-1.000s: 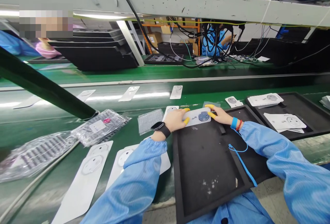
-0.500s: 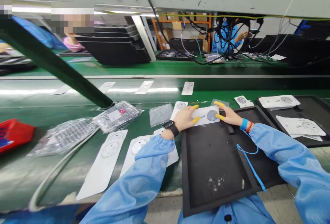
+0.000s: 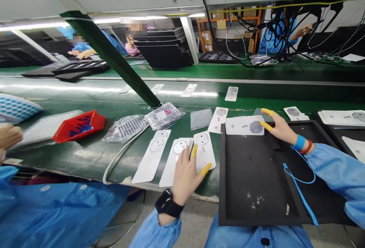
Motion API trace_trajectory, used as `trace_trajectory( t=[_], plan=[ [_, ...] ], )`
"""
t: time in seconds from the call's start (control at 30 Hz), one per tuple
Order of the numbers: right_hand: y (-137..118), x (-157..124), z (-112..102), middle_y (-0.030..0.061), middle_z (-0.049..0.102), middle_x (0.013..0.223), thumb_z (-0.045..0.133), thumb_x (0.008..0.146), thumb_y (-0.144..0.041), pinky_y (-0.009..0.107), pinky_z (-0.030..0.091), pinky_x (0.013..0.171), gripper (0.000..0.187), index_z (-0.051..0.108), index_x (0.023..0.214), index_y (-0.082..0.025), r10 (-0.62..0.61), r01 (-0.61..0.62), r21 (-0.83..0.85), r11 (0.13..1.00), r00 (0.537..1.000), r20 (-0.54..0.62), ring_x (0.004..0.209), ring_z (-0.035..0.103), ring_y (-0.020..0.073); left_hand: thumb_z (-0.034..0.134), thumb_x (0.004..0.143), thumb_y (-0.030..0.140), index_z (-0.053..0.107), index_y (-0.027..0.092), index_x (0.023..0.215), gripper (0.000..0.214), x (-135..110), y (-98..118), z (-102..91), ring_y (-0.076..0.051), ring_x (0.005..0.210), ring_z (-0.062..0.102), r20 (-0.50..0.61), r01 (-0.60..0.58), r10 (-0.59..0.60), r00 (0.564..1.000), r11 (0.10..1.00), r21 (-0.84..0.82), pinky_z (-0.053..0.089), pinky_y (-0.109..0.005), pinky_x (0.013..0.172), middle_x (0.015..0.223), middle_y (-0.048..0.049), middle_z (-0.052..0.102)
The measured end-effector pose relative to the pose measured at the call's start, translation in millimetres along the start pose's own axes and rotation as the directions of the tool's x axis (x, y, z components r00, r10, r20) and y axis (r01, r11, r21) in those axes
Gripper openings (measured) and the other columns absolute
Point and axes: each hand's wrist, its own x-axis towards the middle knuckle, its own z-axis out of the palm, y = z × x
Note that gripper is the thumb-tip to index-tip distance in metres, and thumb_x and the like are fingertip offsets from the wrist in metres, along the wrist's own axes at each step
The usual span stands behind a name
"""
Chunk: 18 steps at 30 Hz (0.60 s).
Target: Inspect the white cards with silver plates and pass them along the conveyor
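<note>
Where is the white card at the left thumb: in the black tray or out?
Out: the white card lies on the green bench, a gap separating it from the black tray.

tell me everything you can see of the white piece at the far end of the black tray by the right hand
The white piece is a flat, long rectangle with rounded corners, plastic-looking. A grey disc sits near its right end; dark marks to the left are too small to read. It lies crosswise at the far left corner of the black tray. The right hand appears to touch its right end with a yellow-tipped thumb.
</note>
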Motion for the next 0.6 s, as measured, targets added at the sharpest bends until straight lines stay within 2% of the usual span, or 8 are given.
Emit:
trace_trajectory(
  t=[0.07,0.13,0.2,0.3,0.4,0.5,0.53,0.6],
  plan=[
    [-26,-1,0,0.0126,0.055,0.134,0.057,0.09,-0.037,0.054,0.041,0.109,0.047,0.049,0.133,-0.021,-0.04,0.04,-0.004,0.999,0.999,-0.013,0.127,0.051,0.0307,0.054,0.086,0.049,0.044,0.004,0.133,0.065,-8,10,8.8,-0.045,0.134,0.037,-0.034,0.078,-0.076,0.996,0.996,0.031,0.036,-0.058,0.106,0.142,-0.0289,0.042],
    [-56,-4,2,0.0107,0.058,0.131,0.057,0.091,-0.034,0.05,0.045,0.107,0.044,0.049,0.133,-0.023,-0.118,0.117,0.019,0.993,0.993,0.024,0.124,0.054,0.0283,0.047,0.091,0.041,0.045,0.006,0.134,0.055,-7,12,9.0,-0.042,0.135,0.037,-0.059,0.168,-0.164,0.985,0.984,0.061,0.036,-0.056,0.107,0.141,-0.0266,0.043],
    [-83,-8,6,0.01,0.059,0.129,0.056,0.092,-0.031,0.048,0.049,0.103,0.044,0.047,0.134,-0.024,-0.207,0.201,0.068,0.977,0.974,0.091,0.119,0.057,0.0266,0.045,0.091,0.036,0.041,0.004,0.137,0.056,-3,4,2.5,-0.044,0.134,0.038,-0.072,0.279,-0.273,0.959,0.955,0.097,0.036,-0.057,0.104,0.141,-0.0289,0.042],
    [-112,-15,13,0.0103,0.057,0.132,0.054,0.093,-0.027,0.046,0.05,0.103,0.045,0.043,0.136,-0.025,-0.311,0.286,0.154,0.946,0.934,0.176,0.121,0.056,0.0252,0.05,0.087,0.034,0.032,-0.003,0.143,0.069,3,-15,-10.6,-0.046,0.121,0.051,-0.024,0.415,-0.416,0.909,0.897,0.15,0.043,-0.057,0.094,0.131,-0.0335,0.05],
    [-124,-19,20,0.011,0.055,0.133,0.052,0.094,-0.024,0.046,0.049,0.105,0.044,0.042,0.137,-0.024,-0.371,0.328,0.207,0.922,0.902,0.222,0.124,0.054,0.0246,0.056,0.084,0.034,0.028,-0.007,0.143,0.077,10,-31,-18.7,-0.041,0.104,0.063,0.079,0.468,-0.486,0.87,0.866,0.175,0.048,-0.049,0.089,0.112,-0.0295,0.063],
    [-125,-20,22,0.0117,0.055,0.132,0.052,0.094,-0.023,0.047,0.049,0.105,0.042,0.044,0.136,-0.023,-0.391,0.345,0.221,0.912,0.893,0.222,0.123,0.055,0.0246,0.066,0.078,0.041,0.025,-0.008,0.143,0.091,20,-43,-23.0,-0.041,0.099,0.065,0.153,0.517,-0.544,0.825,0.836,0.186,0.05,-0.05,0.084,0.106,-0.0287,0.066],
    [-123,-21,22,0.0116,0.055,0.132,0.052,0.094,-0.023,0.047,0.049,0.104,0.042,0.044,0.135,-0.023,-0.388,0.343,0.219,0.913,0.896,0.215,0.123,0.055,0.0248,0.068,0.077,0.044,0.028,-0.005,0.143,0.091,24,-47,-24.5,-0.039,0.097,0.066,0.173,0.531,-0.558,0.811,0.828,0.183,0.051,-0.05,0.082,0.107,-0.027,0.066],
    [-118,-22,18,0.0108,0.056,0.13,0.051,0.094,-0.023,0.047,0.05,0.104,0.042,0.045,0.135,-0.024,-0.367,0.326,0.207,0.922,0.907,0.206,0.121,0.056,0.025,0.066,0.081,0.048,0.04,0.007,0.138,0.075,31,-54,-27.8,-0.032,0.094,0.066,0.207,0.536,-0.555,0.805,0.831,0.148,0.052,-0.048,0.08,0.111,-0.0198,0.066]
  ],
)
